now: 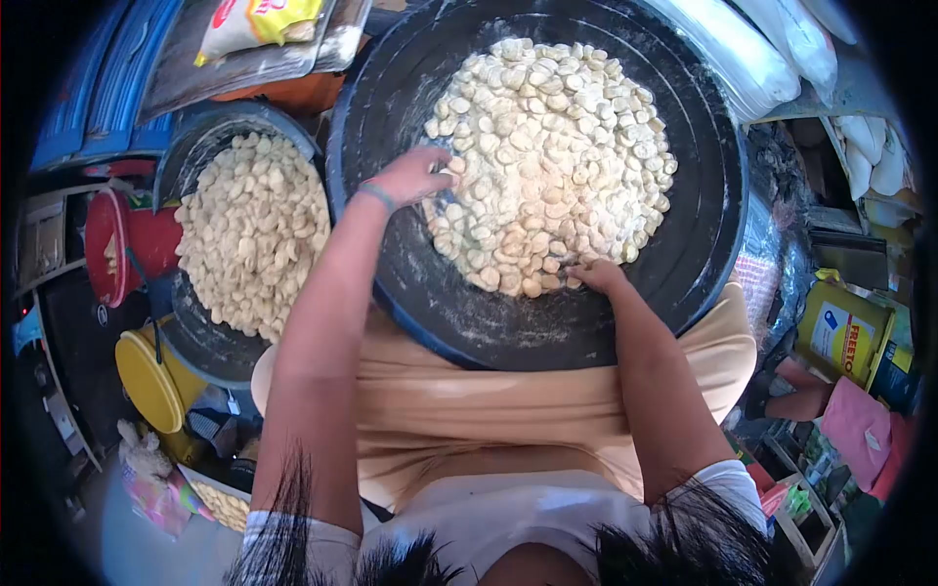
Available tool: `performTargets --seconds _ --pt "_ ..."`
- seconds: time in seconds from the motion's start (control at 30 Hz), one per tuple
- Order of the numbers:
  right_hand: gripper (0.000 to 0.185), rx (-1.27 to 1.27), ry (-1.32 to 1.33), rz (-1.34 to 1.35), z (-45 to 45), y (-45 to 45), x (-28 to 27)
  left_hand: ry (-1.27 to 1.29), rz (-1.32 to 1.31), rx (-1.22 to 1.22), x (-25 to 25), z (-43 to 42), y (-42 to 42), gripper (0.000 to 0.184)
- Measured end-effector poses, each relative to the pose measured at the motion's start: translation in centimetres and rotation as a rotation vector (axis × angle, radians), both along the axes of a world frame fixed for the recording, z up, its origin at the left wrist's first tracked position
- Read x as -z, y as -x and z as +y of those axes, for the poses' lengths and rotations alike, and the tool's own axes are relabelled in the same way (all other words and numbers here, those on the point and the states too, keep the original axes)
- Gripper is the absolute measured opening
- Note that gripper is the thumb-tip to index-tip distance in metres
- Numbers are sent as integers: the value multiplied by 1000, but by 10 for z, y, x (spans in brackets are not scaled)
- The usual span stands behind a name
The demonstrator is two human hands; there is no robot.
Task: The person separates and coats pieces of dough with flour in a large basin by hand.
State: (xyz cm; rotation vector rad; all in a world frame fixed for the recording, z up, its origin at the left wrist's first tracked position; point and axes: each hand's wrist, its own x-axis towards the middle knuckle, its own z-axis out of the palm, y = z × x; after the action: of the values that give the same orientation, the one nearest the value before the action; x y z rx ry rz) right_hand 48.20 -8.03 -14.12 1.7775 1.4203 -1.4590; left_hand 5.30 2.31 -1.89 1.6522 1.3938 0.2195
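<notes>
A wide black basin (489, 337) holds a heap of pale, floury, flattened dough pieces (557, 146). My left hand (415, 178), with a band at the wrist, is over the heap's left edge. Its fingers are curled together around a dough piece (455, 166) at their tips. At the near edge of the heap, my right hand (598, 275) has its thumb and fingers drawn together on a dough piece, partly hidden by the fingertips. White flour dusts the basin's floor and wall.
To the left, a second dark tub (200, 347) is heaped with rounder dough lumps (256, 230). A red bucket (107, 244) and a yellow pail (151, 381) flank it. A yellow-and-white packet (259, 24) lies on trays behind. Filled plastic bags (743, 59) sit behind right; someone's arm (796, 396) shows at right.
</notes>
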Motion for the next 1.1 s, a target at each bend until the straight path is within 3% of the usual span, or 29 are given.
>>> performTargets --seconds 0.03,0.1,0.17,0.23,0.3,0.33,0.37,0.4,0.43,0.5,0.53,0.57,0.63,0.67,0.77,0.87,0.97,1.0,1.07,1.1 --pt "82 180 151 30 1 11 7 232 -2 -86 34 15 -11 56" --pt "90 590 372 243 1 74 -4 212 154 -211 98 24 -23 59" --pt "94 368 182 193 -21 127 42 87 294 -451 152 22 -35 59" --pt "90 461 237 434 0 154 -38 75 440 -455 155 -6 -60 64" --pt "86 332 394 672 35 133 -52 181 336 -524 154 -34 -81 71" --pt "84 264 479 793 58 120 -58 332 299 -442 150 -32 -84 76" --pt "73 302 302 677 92 115 -69 479 265 -364 147 -29 -85 81" --pt "58 151 -81 439 130 92 -22 653 135 -159 156 -24 -86 82" --pt "50 227 -491 433 169 91 -46 713 101 53 142 -21 -87 83" --pt "57 122 -1267 52 247 82 -42 693 97 472 90 -21 -95 86" --pt "73 87 -1252 -160 271 91 -50 695 77 471 84 -36 -104 82" --pt "86 141 -1087 -134 293 93 -37 695 54 475 81 -47 -110 79" --pt "89 -9 -888 -387 299 138 -38 785 11 520 60 -48 -112 74" --pt "88 -79 -927 -336 292 156 -38 820 -8 545 47 -42 -107 71" --pt "77 -358 -1037 -238 241 172 -40 649 116 296 18 -31 -62 60" --pt "73 -901 -928 -218 196 155 -65 -54 530 -45 -3 -20 -26 45" --pt "74 -1097 -824 63 190 117 -65 -512 693 -385 -41 0 4 48" --pt "72 -953 -941 47 205 110 -80 -553 752 -409 -48 2 12 53" --pt "81 -685 -1108 -349 245 86 -69 -597 812 -410 -41 3 28 62" --pt "84 -467 -1195 -343 257 85 -64 -598 831 -390 -33 3 36 67"
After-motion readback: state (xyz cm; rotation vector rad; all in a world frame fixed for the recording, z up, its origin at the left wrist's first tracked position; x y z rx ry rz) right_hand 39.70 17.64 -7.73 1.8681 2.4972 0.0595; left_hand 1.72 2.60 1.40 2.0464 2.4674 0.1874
